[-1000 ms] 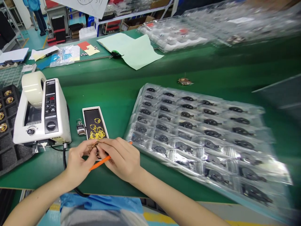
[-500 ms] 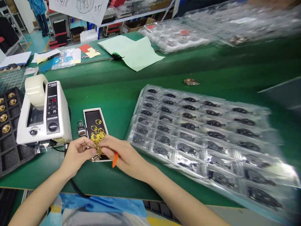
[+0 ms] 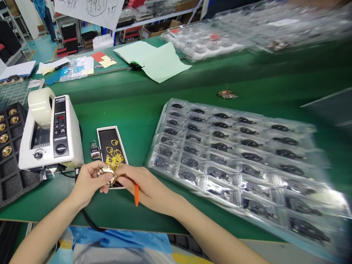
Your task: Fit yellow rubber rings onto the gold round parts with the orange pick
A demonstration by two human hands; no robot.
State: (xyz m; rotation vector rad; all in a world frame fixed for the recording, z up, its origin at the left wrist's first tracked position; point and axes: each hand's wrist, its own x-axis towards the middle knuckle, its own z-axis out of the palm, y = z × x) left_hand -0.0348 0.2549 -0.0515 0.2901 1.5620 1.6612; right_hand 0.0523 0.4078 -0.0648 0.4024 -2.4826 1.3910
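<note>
Gold round case point(image 3: 108, 175), seen from the head camera, is pinched in the left hand point(image 3: 88, 180), thumb across the front and fingers curled around the far side. It's up against the near end of a small white-rimmed box point(image 3: 106, 137) in the picture, partly covering it. Right hand point(image 3: 145, 187) is closed around an orange stick point(image 3: 136, 196) — one end pokes out below the fingers, the other is hidden. Its fingertips are right at the edge of the case, but I can't tell if they're actually touching.

Box has a dark inside with a pile of thin yellow rings point(image 3: 114, 157), one sitting a bit apart toward the far end. Just left of it there's a little metal counter point(image 3: 95, 151), then a white tape machine point(image 3: 61, 137) showing a red 36. Far left is a dark foam tray point(image 3: 15, 172) with more gold cases point(image 3: 7, 150) in its slots.

Over on the right — big clear plastic tray point(image 3: 202, 191), rows of dark flat parts point(image 3: 221, 146) in it, all on a green table point(image 3: 132, 104).
</note>
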